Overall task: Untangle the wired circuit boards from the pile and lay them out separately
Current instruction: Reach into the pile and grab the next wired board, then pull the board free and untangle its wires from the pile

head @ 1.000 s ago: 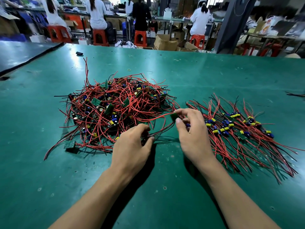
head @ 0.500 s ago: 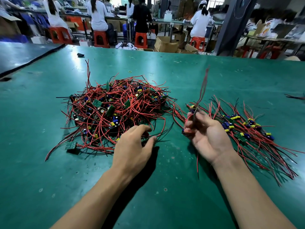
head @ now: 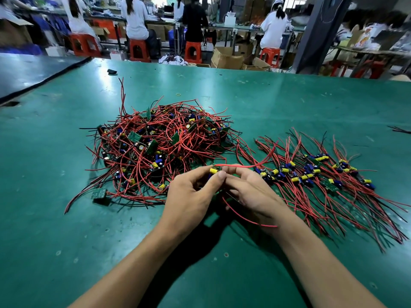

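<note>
A tangled pile (head: 160, 147) of small green circuit boards with red and black wires lies left of centre on the green table (head: 289, 103). To the right, separated boards (head: 311, 172) lie in a row, their wires fanned toward me. Between the two, my left hand (head: 191, 201) and my right hand (head: 253, 194) meet and hold one wired circuit board (head: 214, 170). Its yellow part shows at my left fingertips. One red wire arcs right from it, another loops under my right hand.
A stray board (head: 99, 193) lies at the pile's near left edge. A small black object (head: 112, 71) and a rubber band (head: 178, 94) sit further back. Black wires (head: 400, 129) lie at the right edge. People sit on red stools beyond the table.
My right hand pulled a board out of the pile and lifted it with wires upright. My left hand left the pile's edge and now grips that board together with the right.
</note>
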The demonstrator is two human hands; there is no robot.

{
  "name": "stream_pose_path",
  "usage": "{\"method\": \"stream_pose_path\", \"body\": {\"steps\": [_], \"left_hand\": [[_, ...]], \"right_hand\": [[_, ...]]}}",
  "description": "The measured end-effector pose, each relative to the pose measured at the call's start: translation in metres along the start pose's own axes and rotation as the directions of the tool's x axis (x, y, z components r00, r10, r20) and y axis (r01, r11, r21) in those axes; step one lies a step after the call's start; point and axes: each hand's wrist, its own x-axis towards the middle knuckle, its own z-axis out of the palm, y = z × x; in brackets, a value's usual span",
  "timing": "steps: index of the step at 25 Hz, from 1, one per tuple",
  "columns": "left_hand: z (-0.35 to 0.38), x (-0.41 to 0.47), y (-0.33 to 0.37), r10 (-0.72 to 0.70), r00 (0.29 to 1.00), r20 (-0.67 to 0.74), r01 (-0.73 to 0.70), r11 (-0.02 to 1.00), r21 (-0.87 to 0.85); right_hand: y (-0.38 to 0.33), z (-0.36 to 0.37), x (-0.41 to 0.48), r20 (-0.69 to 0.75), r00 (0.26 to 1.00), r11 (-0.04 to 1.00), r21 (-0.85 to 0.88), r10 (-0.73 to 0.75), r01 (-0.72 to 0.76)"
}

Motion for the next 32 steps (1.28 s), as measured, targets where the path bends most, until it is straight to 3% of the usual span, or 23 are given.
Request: {"method": "stream_pose_path", "body": {"steps": [2, 8, 16, 23, 27, 30, 32], "left_hand": [[-0.003, 0.001, -0.001, -0.010, 0.999, -0.042, 0.010, 1.000, -0.008], [-0.004, 0.001, 0.001, -0.034, 0.998, -0.059, 0.033, 0.999, -0.006], [0.000, -0.001, 0.001, -0.100, 0.976, 0.191, 0.094, 0.995, 0.042], [-0.001, 0.000, -0.002, -0.170, 0.963, 0.208, 0.189, 0.979, -0.076], [0.003, 0.000, -0.004, -0.197, 0.962, 0.189, 0.222, 0.968, -0.120], [0.004, -0.001, -0.007, -0.193, 0.971, 0.139, 0.202, 0.978, -0.051], [0.003, 0.000, -0.007, -0.203, 0.968, 0.144, 0.207, 0.978, -0.013]], "right_hand": [[0.004, -0.008, -0.003, -0.062, 0.991, 0.977, -0.185, -0.118, 0.105], [0.002, -0.018, -0.021, 0.028, 0.967, 0.953, -0.164, -0.255, 0.256], [-0.001, -0.026, -0.019, 0.000, 0.979, 0.979, -0.022, -0.202, 0.202], [-0.006, -0.016, -0.024, -0.008, 0.970, 0.960, -0.149, -0.242, 0.238], [-0.004, -0.012, -0.027, -0.002, 0.982, 0.980, -0.060, -0.190, 0.190], [0.000, -0.010, -0.024, -0.029, 0.968, 0.934, -0.270, -0.250, 0.234], [0.003, -0.009, -0.021, -0.052, 0.970, 0.926, -0.312, -0.238, 0.211]]}}
